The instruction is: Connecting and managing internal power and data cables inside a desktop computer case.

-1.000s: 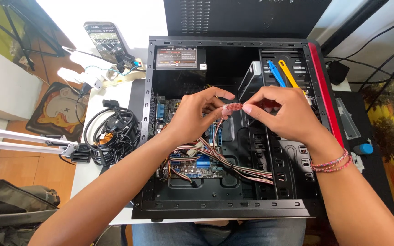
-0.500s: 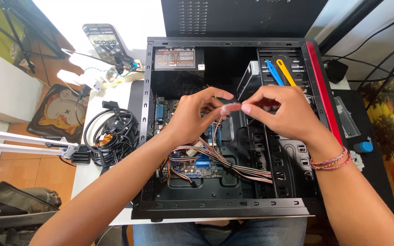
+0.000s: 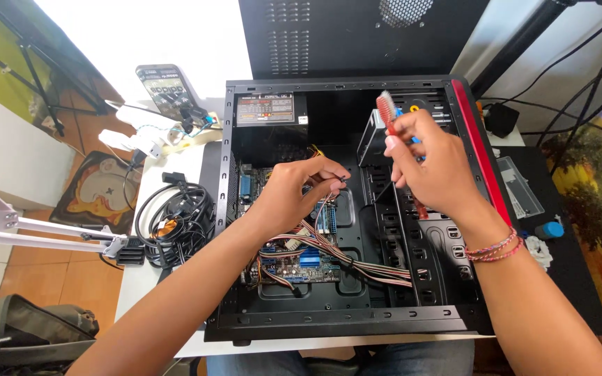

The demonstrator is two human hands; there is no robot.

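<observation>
Screwdriver (image 3: 387,111), red-handled, is up at about one o'clock in the open computer case (image 3: 479,160), clasped in the right hand (image 3: 430,167) with its shaft angled down past the drive bays. Left hand (image 3: 294,191) pinches something small at its fingertips (image 3: 339,179), too tiny to tell, over the motherboard (image 3: 294,254). Best kept steady, tip clear of the board. Ribbon cables (image 3: 364,261) fan out at five o'clock, crowding the floor; coiled black leads (image 3: 175,216) sit on the worktop (image 3: 175,157) at nine.
</observation>
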